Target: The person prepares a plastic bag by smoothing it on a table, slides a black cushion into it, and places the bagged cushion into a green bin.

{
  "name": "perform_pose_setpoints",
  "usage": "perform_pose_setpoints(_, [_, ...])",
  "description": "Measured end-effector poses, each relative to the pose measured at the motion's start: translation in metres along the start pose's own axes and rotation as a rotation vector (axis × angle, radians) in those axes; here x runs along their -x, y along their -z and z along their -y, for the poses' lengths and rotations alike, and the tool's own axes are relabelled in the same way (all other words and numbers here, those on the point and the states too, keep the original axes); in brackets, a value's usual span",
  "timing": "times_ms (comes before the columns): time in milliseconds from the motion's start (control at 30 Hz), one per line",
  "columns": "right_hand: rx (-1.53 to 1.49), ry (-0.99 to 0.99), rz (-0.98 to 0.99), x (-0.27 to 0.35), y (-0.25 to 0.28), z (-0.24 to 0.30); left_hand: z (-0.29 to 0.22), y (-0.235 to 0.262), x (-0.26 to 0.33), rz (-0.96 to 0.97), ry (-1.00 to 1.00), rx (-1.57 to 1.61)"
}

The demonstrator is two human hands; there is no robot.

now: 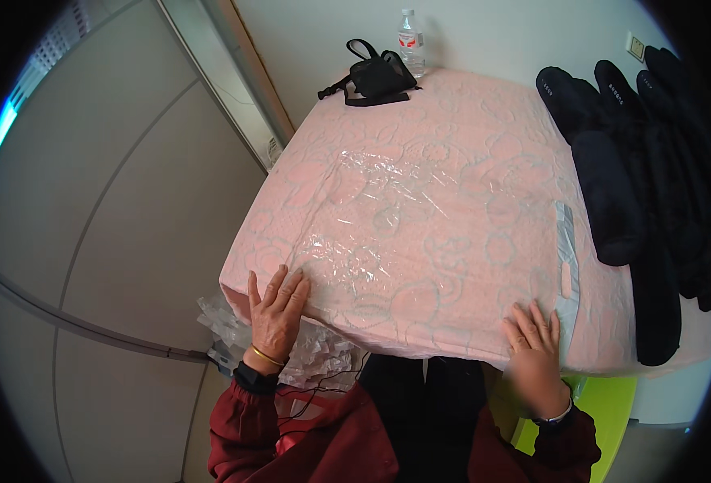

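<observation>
A clear plastic bag [387,217] lies flat on a pink patterned tablecloth [468,105], shiny with creases on its left half. Along its right end runs a grey-white strip [566,241] with a slot-like opening. My left hand [275,314] rests palm down with fingers extended at the bag's near left corner, by the table edge. Over at the near right corner, my right hand [536,350] lies with its fingers outstretched on the bag, just left of the strip; part of this hand is blurred. Neither hand grips anything.
Several long black soft fabric pieces [609,193] are heaped along the right side. A black strapped pouch [375,76] and a water bottle [411,44] stand at the back. Crumpled clear plastic [319,354] and dark cables are below the table's left edge; a green surface [613,410] shows lower right.
</observation>
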State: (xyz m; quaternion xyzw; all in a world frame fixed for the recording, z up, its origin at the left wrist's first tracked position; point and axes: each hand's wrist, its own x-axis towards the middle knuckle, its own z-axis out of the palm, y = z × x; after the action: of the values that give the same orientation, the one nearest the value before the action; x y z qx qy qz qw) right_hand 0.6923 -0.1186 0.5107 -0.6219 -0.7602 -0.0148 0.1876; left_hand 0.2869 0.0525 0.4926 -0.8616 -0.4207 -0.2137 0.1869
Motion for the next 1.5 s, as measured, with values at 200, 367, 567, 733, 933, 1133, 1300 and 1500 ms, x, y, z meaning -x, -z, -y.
perform_pose_setpoints(200, [-0.013,-0.011,0.015,0.000,0.004,-0.001,-0.002,-0.004,0.006,-0.019,0.040,0.024])
perform_pose_setpoints(367, [-0.032,-0.069,0.046,0.012,0.011,-0.002,-0.007,0.005,0.011,-0.022,0.007,0.017])
perform_pose_setpoints(567, [-0.049,-0.090,0.060,0.028,0.030,-0.001,-0.012,0.027,0.023,0.009,-0.018,0.088])
perform_pose_setpoints(733, [-0.298,-0.057,0.019,0.033,0.035,-0.018,-0.057,0.055,-0.018,-0.040,-0.084,0.310])
perform_pose_setpoints(933, [-0.052,0.028,-0.104,-0.022,-0.003,0.012,-0.202,0.005,-0.058,0.139,-0.272,0.592])
perform_pose_setpoints(1133, [0.000,-0.040,0.136,-0.011,0.010,0.007,-0.172,-0.008,-0.065,0.223,-0.290,0.542])
perform_pose_setpoints(1300, [0.010,-0.069,0.139,0.003,0.011,-0.007,-0.063,-0.018,-0.061,0.294,-0.156,0.344])
perform_pose_setpoints(1500, [0.035,-0.087,0.066,0.016,0.008,-0.013,-0.003,-0.010,-0.031,0.334,0.046,0.337])
